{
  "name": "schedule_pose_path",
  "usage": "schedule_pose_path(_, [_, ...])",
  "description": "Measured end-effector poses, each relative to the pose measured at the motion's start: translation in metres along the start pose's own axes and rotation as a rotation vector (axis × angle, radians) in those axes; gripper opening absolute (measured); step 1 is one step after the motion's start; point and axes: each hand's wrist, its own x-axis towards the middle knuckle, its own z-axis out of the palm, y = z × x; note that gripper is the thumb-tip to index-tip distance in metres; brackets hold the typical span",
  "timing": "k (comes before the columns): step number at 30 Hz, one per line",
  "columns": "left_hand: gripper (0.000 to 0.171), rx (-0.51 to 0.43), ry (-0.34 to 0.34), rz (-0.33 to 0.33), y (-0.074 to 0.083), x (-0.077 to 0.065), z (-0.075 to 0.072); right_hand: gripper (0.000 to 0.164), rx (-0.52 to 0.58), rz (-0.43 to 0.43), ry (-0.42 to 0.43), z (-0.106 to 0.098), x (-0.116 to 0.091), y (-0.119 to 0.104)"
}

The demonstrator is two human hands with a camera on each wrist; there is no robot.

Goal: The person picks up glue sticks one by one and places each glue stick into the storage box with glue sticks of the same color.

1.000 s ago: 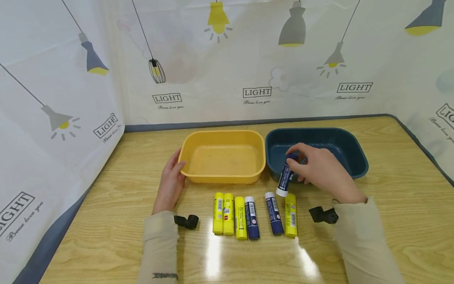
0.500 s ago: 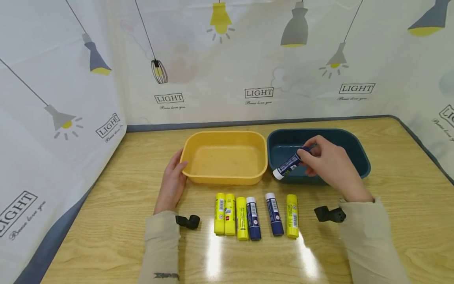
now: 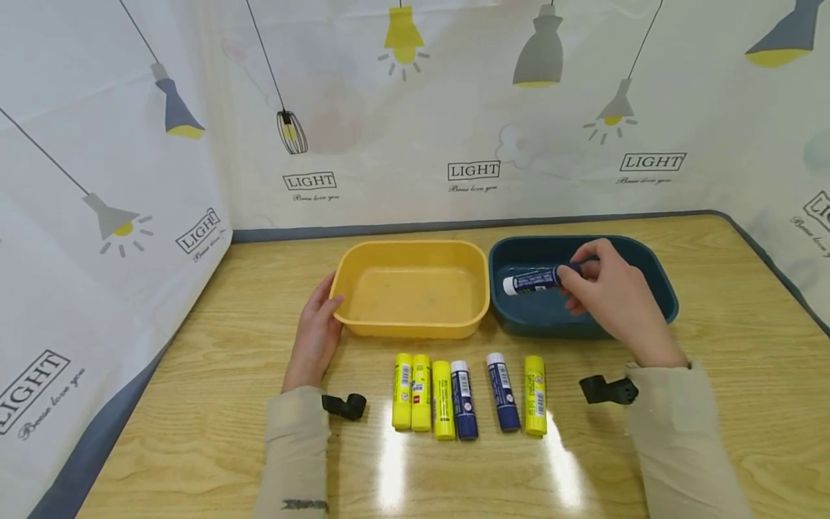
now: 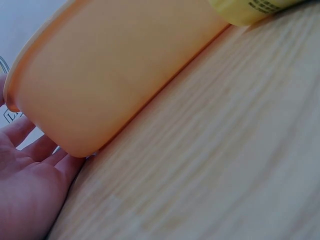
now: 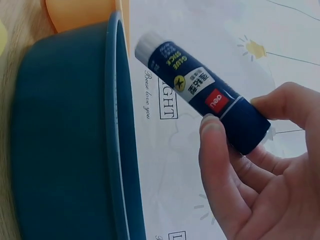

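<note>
My right hand [image 3: 612, 299] pinches a navy glue stick [image 3: 532, 281] by its dark end, over the dark teal tub [image 3: 668, 303]. The stick lies nearly level in the head view, white end pointing left; the right wrist view shows it above the tub's rim [image 5: 114, 100]. My left hand [image 3: 315, 331] grips the left side of the yellow tub [image 3: 415, 330], thumb over the rim and fingers against the outer wall [image 4: 100, 85].
In front of the tubs lie several yellow glue sticks [image 3: 443, 400] and two navy ones, a left navy stick [image 3: 463, 400] and a right navy stick [image 3: 503, 393]. A lamp-printed cloth [image 3: 389, 130] stands behind the wooden table [image 3: 214, 404].
My right hand has carried the navy glue stick up and right, from the teal tub's front edge to over its inside, turning it from steep to nearly level. My left hand stays on the yellow tub.
</note>
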Motion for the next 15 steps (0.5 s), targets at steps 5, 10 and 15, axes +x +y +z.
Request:
schedule_pose_path(5, [0.045, -0.001, 0.014, -0.006, 0.001, 0.000, 0.001, 0.053, 0.001, 0.002, 0.016, -0.003, 0.001, 0.003])
schedule_pose_path(10, [0.046, 0.005, 0.016, -0.006, 0.001, 0.000, 0.001, 0.050, -0.017, -0.020, 0.041, -0.004, 0.003, 0.008])
schedule_pose_path(15, [0.046, 0.008, 0.016, -0.006, 0.001, 0.000, 0.000, 0.048, -0.054, -0.013, 0.049, -0.004, 0.005, 0.013])
